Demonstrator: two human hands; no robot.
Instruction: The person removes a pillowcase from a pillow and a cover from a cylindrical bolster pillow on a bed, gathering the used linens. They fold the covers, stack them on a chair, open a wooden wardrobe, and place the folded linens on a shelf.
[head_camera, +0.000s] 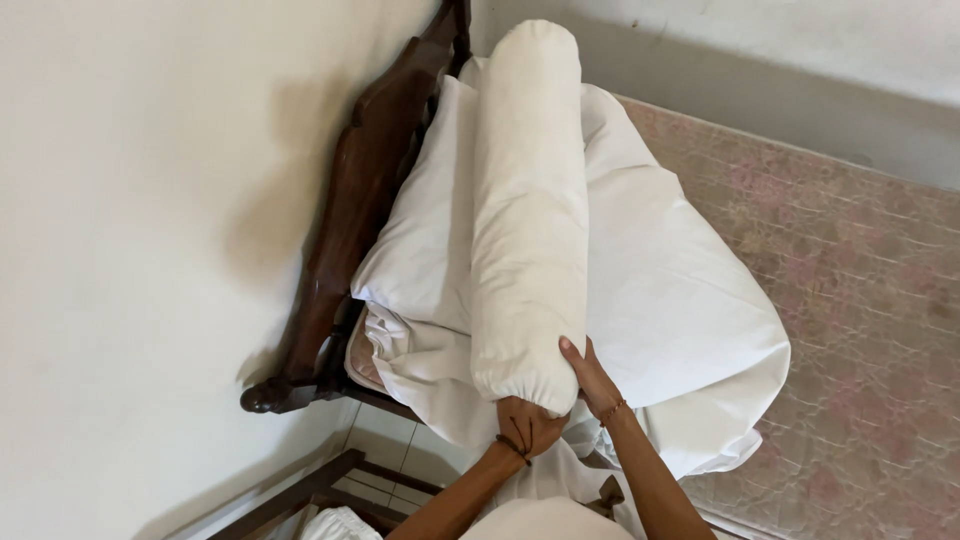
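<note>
Bolster (528, 210) end between both hands

A dark carved wooden headboard (345, 215) runs diagonally from the top centre down to the lower left, against a plain cream wall (130, 200) that fills the left of the frame. A bare mattress (850, 300) with a faded pink floral pattern covers the right side. At the bottom left, pale floor tiles (385, 440) and a dark wooden frame (300, 495) show.
</note>
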